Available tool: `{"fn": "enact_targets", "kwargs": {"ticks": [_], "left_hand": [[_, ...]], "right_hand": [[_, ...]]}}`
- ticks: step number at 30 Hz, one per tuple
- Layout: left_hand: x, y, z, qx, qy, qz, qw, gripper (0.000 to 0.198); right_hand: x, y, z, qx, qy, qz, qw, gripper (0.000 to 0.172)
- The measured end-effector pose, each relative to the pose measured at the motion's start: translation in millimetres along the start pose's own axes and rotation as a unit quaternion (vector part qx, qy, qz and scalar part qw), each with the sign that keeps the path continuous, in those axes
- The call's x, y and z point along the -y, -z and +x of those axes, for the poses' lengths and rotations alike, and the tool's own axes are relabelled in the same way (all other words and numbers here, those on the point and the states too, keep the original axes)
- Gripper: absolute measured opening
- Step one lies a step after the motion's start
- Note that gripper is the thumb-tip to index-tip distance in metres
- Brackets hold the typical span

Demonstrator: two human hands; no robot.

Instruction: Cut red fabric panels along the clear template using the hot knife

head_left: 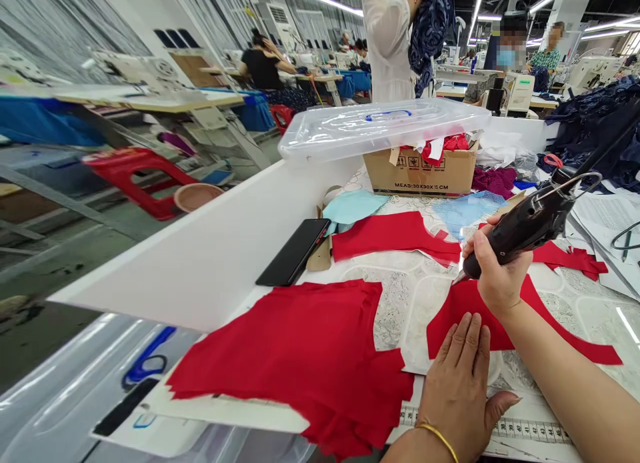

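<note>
My right hand point(495, 269) is wrapped round the black handle of a hot cutting tool point(537, 216), whose metal tip touches the edge of a curved red fabric piece point(555, 329). My left hand point(463, 376) lies flat with fingers stretched out on the lower part of that same piece, a gold bangle on the wrist. A stack of larger red fabric pieces point(305, 363) sits on the table to the left. Another red piece point(395, 236) lies further back.
A black phone point(294, 252) leans at the white table wall point(210, 263). A cardboard box point(420, 171) carries a clear plastic lid point(385, 126). Blue scissors point(145, 364) lie at lower left. A tape measure point(530, 426) runs along the front. People stand and sit behind.
</note>
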State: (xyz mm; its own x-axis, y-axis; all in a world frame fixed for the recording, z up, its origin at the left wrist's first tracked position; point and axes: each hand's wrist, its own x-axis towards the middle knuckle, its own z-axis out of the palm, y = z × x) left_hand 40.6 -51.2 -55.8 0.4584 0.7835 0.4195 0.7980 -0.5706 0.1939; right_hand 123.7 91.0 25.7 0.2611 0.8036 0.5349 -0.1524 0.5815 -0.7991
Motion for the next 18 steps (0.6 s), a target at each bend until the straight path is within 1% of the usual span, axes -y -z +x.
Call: {"fn": "enact_targets", "kwargs": {"ticks": [3,8,11,15,18], "left_hand": [[-0.6,0.1,0.7,-0.004,-0.001,-0.002,1.0,0.083],[-0.5,0.9,1.7,0.0,0.001,-0.006,1.0,0.082],[-1.1,1.6,2.1,0.004,0.003,-0.015,1.0,0.082],[-1.9,2.4,2.2,0.005,0.006,-0.022,1.0,0.081],[-2.0,2.4,1.5,0.011,0.016,-0.044,0.999,0.077]], "right_hand": [[6.7,-4.0,-6.5,-0.016,0.004,0.012,1.0,0.028],[8.9,-5.2,-9.3,-0.006,-0.001,-0.019,1.0,0.023],[13.5,-6.2,-10.1,-0.002,0.001,-0.002,1.0,0.021],[25.9,-10.2,-16.8,0.029,0.007,0.04,0.999,0.02],[32.8,-13.2,-23.5,0.046,-0.002,0.043,0.998,0.02]]}}
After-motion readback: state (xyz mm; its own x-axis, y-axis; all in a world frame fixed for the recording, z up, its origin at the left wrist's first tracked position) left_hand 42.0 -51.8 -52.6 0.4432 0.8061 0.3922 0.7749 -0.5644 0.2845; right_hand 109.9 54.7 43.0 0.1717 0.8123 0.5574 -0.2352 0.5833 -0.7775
